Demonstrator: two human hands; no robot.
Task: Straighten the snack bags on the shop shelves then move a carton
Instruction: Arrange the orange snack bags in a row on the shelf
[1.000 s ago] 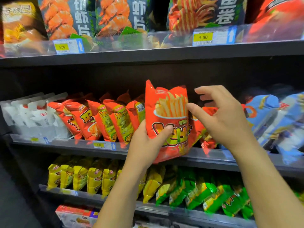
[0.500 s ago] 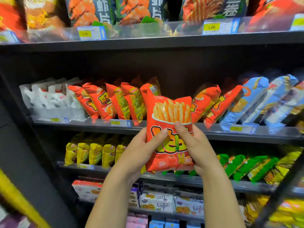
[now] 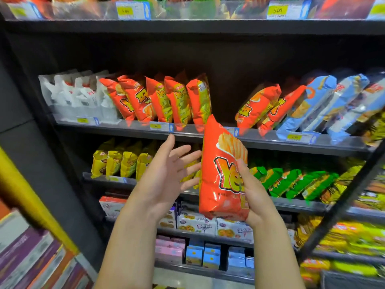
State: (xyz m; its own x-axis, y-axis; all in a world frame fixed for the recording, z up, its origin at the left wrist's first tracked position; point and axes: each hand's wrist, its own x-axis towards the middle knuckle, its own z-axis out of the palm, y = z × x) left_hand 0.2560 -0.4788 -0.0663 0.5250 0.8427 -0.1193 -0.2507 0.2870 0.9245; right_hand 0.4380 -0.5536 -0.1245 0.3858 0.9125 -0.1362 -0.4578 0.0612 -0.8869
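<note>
Head camera: the right hand (image 3: pixel 256 197) grips the red chip bag (image 3: pixel 218 163) by its lower edge, upright in front of the middle shelf (image 3: pixel 260 142). The left hand (image 3: pixel 166 176) is spread open just beside it. The bag looks light, puffy, slick and crushable; take it by the sealed edges.

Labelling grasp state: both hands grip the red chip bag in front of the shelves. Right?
Not quite. Only the right hand grips the red chip bag in front of the shelves; the left hand is open beside it, fingers spread. The head view shows it.
</note>
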